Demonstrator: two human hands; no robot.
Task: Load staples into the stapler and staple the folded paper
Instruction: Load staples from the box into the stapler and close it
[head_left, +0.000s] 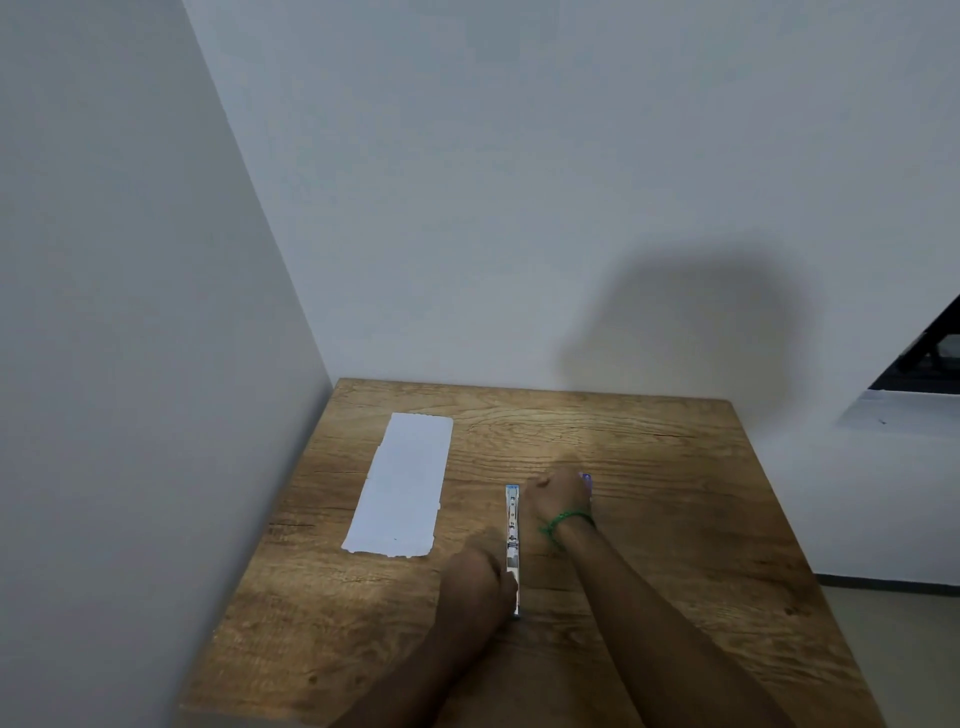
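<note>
A folded white paper (402, 486) lies flat on the left part of the wooden table (675, 519). To its right lies a long, thin, silver stapler (512, 535) with blue ends, running away from me. My left hand (480, 579) is closed on its near end. My right hand (556, 496), with a green band on the wrist, is curled just to the right of the stapler's far end. It covers a small purple-blue object (586, 480), of which only an edge shows. I see no loose staples.
The table stands in a corner, with white walls (156, 312) at its left and back edges. To the right, beyond the table edge, are a white ledge with a dark frame (919, 374) and the floor.
</note>
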